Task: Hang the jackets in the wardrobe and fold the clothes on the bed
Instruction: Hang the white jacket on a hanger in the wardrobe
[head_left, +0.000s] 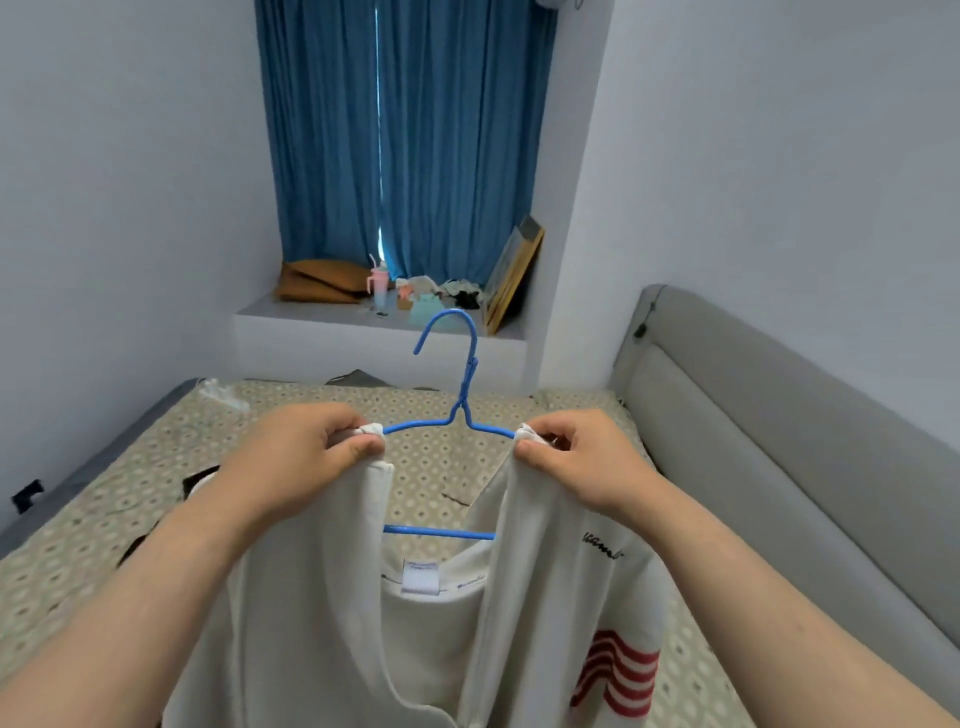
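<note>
White knit jacket (519, 623), red-striped sleeve, hanging on thin blue wire hanger (457, 415) above patterned bed (156, 467); left hand (306, 447) and right hand (576, 457) each pinching bunched shoulder fabric at hanger ends

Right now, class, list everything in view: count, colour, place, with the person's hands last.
hanger: one, blue, held above the bed
jacket: one, white with red stripes, on the hanger
bed: one, beige patterned cover, under the jacket
headboard: one, grey, right of the bed
curtains: two, blue, above the ledge
cup: one, pink and blue, on the ledge
picture frame: one, yellow-brown, leaning on the ledge
left hand: one, pinching one jacket shoulder
right hand: one, pinching the other shoulder
</note>
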